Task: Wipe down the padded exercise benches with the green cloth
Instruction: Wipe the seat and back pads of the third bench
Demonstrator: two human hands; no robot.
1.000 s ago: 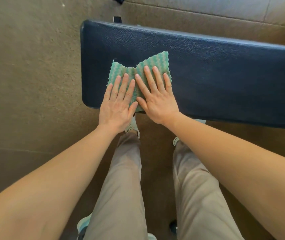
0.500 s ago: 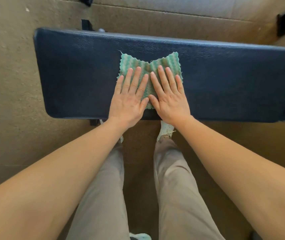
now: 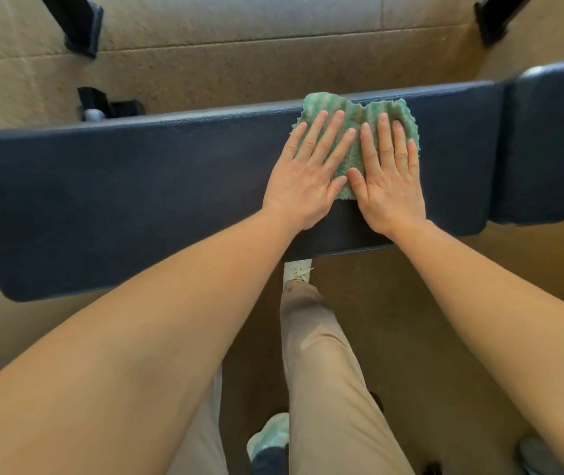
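Observation:
A long dark blue padded bench (image 3: 129,200) runs across the view. On its right part lies the green cloth (image 3: 352,132), bunched, reaching the bench's far edge. My left hand (image 3: 308,169) and my right hand (image 3: 388,173) lie side by side on the cloth with straight fingers, pressing it flat onto the pad. Much of the cloth is hidden under the palms. A second pad section (image 3: 548,145) adjoins the bench at the right, past a narrow gap.
Brown carpeted floor (image 3: 239,63) surrounds the bench. Black equipment legs stand at the far left (image 3: 78,25) and far right (image 3: 493,18). A black bench-frame part (image 3: 105,102) shows behind the pad. My legs in tan trousers (image 3: 325,371) stand close against the bench's near side.
Both hands slid the cloth to the right along the bench and toward its far edge. The view shifted right too, revealing the second pad section.

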